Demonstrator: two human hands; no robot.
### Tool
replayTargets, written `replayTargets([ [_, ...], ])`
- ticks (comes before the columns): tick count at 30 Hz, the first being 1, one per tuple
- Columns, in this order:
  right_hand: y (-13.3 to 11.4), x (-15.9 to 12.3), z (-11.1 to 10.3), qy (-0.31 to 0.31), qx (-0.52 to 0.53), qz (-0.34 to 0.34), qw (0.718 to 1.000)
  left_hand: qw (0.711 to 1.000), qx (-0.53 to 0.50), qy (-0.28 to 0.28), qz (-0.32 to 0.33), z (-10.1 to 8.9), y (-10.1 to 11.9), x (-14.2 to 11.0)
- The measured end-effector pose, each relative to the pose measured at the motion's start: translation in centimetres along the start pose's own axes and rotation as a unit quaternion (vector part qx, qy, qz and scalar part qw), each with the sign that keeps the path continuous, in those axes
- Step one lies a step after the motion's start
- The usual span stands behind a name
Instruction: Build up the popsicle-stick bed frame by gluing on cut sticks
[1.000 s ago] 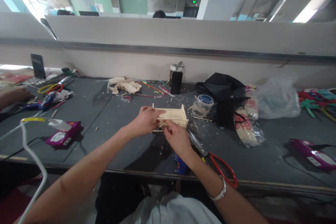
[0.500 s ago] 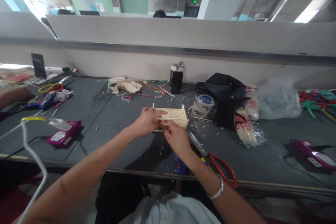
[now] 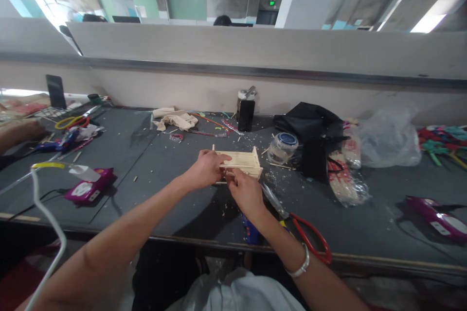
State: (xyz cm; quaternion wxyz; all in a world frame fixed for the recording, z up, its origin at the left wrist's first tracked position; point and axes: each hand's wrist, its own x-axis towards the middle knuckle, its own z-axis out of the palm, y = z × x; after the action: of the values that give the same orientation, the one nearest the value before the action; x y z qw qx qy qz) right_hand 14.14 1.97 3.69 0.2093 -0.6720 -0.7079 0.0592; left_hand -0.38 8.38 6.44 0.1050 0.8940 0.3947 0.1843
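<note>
A small structure of pale wooden sticks (image 3: 242, 159), shaped like a little bed frame with corner posts, sits on the dark table in front of me. My left hand (image 3: 206, 169) grips its left end, fingers bent over the near side. From the front, my right hand (image 3: 245, 192) presses its closed fingers against the near rail, close to the left fingertips. The fingers partly hide the left corner. Scissors (image 3: 275, 201) with red handles lie beside my right forearm, and a blue tool (image 3: 251, 231) lies partly under it.
Right of the structure stand a clear jar (image 3: 282, 148) with a blue lid and a black bag (image 3: 310, 124). Behind it is a phone (image 3: 246, 115). Purple devices (image 3: 89, 185) lie at both sides. A co-worker's hand (image 3: 24, 132) shows at far left. Wood scraps litter the table.
Both hands stay on the stick structure with almost no movement. The whole view shifts very slightly; nothing is taken up or let go.
</note>
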Motion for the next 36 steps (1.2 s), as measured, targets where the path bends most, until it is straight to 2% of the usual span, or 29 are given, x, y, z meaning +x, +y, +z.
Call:
replayTargets([
  [8, 0.0, 0.0, 0.2, -0.005, -0.004, 0.003, 1.000, 1.000, 0.008, 0.023, 0.009, 0.4, -0.3, -0.1],
  [14, -0.1, -0.2, 0.0, -0.010, 0.003, -0.004, 1.000, 1.000, 0.013, 0.010, 0.009, 0.4, -0.4, -0.2],
  [18, 0.1, -2.5, -1.0, -0.016, 0.022, -0.027, 0.999, 1.000, 0.001, -0.011, 0.000, -0.5, -0.3, -0.2],
  [21, 1.0, -4.9, -1.9, -0.017, 0.070, -0.023, 0.997, 0.999, -0.027, -0.023, 0.018, -1.5, -0.3, -0.8],
  [23, 1.7, -6.1, -2.4, -0.026, 0.109, -0.002, 0.994, 0.999, -0.031, 0.012, 0.026, -2.0, 0.1, -1.7],
  [25, 2.4, -6.6, -2.8, -0.043, 0.139, 0.017, 0.989, 0.994, -0.026, 0.103, 0.011, -2.0, 1.1, -3.2],
  [28, 3.0, -6.4, -3.1, -0.061, 0.142, 0.025, 0.988, 0.968, -0.064, 0.239, -0.044, -0.3, 3.4, -5.9],
  [29, 3.1, -6.2, -3.1, -0.059, 0.134, 0.023, 0.989, 0.959, -0.090, 0.261, -0.067, 0.6, 4.2, -6.7],
  [31, 3.0, -5.8, -3.1, -0.050, 0.118, 0.014, 0.992, 0.941, -0.144, 0.279, -0.126, 2.5, 5.5, -7.9],
  [33, 2.9, -5.6, -3.0, -0.035, 0.111, 0.003, 0.993, 0.931, -0.179, 0.261, -0.181, 4.3, 6.2, -8.6],
  [36, 3.1, -5.8, -3.0, -0.018, 0.107, -0.017, 0.994, 0.924, -0.177, 0.255, -0.223, 5.7, 6.5, -8.8],
])
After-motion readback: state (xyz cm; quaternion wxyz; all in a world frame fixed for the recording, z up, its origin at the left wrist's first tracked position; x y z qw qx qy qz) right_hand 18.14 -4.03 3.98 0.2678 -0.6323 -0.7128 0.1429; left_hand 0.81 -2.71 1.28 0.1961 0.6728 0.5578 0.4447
